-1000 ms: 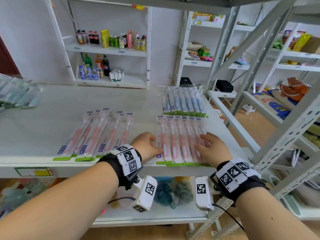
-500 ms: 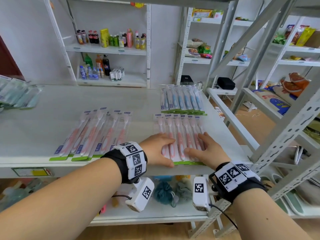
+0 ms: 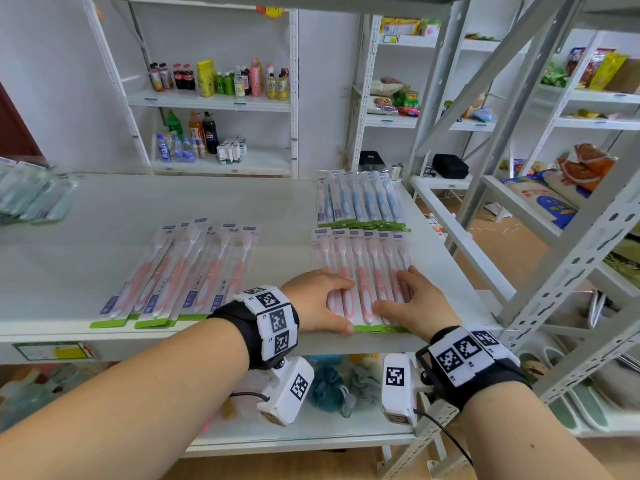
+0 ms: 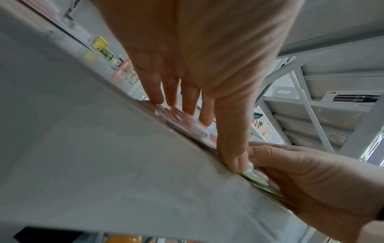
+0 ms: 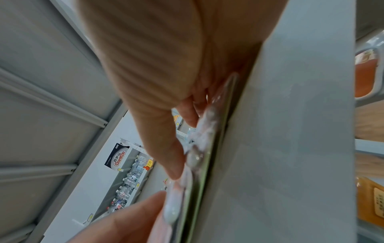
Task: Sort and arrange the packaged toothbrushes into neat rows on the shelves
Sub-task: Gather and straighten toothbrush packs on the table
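A row of pink packaged toothbrushes (image 3: pixel 363 258) lies at the front right of the white shelf (image 3: pixel 242 209). My left hand (image 3: pixel 325 299) lies on its left part with straight fingers, the thumb at the packs' green front edge. My right hand (image 3: pixel 408 296) rests flat on the right part. In the left wrist view my left hand (image 4: pixel 187 102) touches the pink packs (image 4: pixel 187 121), with my right hand (image 4: pixel 301 172) beside it. The right wrist view shows my right hand (image 5: pixel 166 115) pressing on the packs (image 5: pixel 199 139). Behind lies a blue toothbrush row (image 3: pixel 360 199).
A fanned, uneven group of pink toothbrush packs (image 3: pixel 187 271) lies at the shelf's front middle. Greenish packs (image 3: pixel 31 195) sit at the far left. Grey slanted uprights (image 3: pixel 568 258) stand close on the right. Bath sponges (image 3: pixel 329 386) sit on the shelf below.
My left hand moved right from the row's left edge onto the pink packs. My right hand shifted left, so both hands now lie close together on the row.
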`<state>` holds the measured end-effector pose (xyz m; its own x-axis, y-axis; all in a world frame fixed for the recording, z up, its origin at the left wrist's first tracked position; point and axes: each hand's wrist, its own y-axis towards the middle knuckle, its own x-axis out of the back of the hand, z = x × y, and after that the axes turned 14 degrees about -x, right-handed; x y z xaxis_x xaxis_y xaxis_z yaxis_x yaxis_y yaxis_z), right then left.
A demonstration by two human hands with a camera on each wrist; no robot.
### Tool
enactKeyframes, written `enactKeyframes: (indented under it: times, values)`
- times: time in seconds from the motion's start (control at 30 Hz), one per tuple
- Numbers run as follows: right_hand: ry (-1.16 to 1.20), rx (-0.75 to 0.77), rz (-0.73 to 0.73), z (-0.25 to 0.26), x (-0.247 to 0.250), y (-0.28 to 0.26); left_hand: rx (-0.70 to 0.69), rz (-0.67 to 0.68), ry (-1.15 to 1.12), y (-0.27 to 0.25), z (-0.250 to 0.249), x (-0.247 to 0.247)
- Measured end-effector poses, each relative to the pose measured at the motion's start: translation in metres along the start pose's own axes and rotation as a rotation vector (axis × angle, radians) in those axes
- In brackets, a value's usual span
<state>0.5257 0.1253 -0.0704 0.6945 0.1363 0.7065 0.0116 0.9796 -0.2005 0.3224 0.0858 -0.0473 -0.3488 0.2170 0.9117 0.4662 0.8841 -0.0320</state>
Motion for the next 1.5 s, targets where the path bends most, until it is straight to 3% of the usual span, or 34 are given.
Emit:
enactKeyframes:
  times: [0.53, 0.8, 0.93, 1.0, 1.1, 1.23, 1.37, 1.5]
  values:
    - [0.019, -0.046, 0.035, 0.005, 0.007, -0.006, -0.013, -0.005, 0.0, 0.001, -0.004, 0.001]
    - [0.092, -0.077, -0.008, 0.011, 0.012, -0.009, 0.053, -0.218, -0.077, -0.023, 0.012, 0.017]
    - [0.17, -0.032, -0.096, 0.035, 0.005, -0.018, 0.171, -0.359, -0.075, -0.051, 0.038, 0.034]
    - [0.192, 0.011, -0.107, 0.055, -0.004, -0.025, 0.299, -0.432, -0.057, -0.068, 0.057, 0.044]
    - [0.206, 0.074, -0.034, 0.088, -0.025, -0.034, 0.507, -0.488, -0.036, -0.101, 0.089, 0.058]
    - [0.27, 0.063, 0.119, 0.124, -0.063, -0.043, 0.683, -0.516, -0.114, -0.144, 0.129, 0.068]
    - [0.171, -0.007, 0.2, 0.148, -0.102, -0.049, 0.745, -0.537, -0.182, -0.178, 0.156, 0.069]
    - [0.11, -0.075, 0.171, 0.164, -0.133, -0.056, 0.743, -0.467, -0.204, -0.194, 0.17, 0.067]
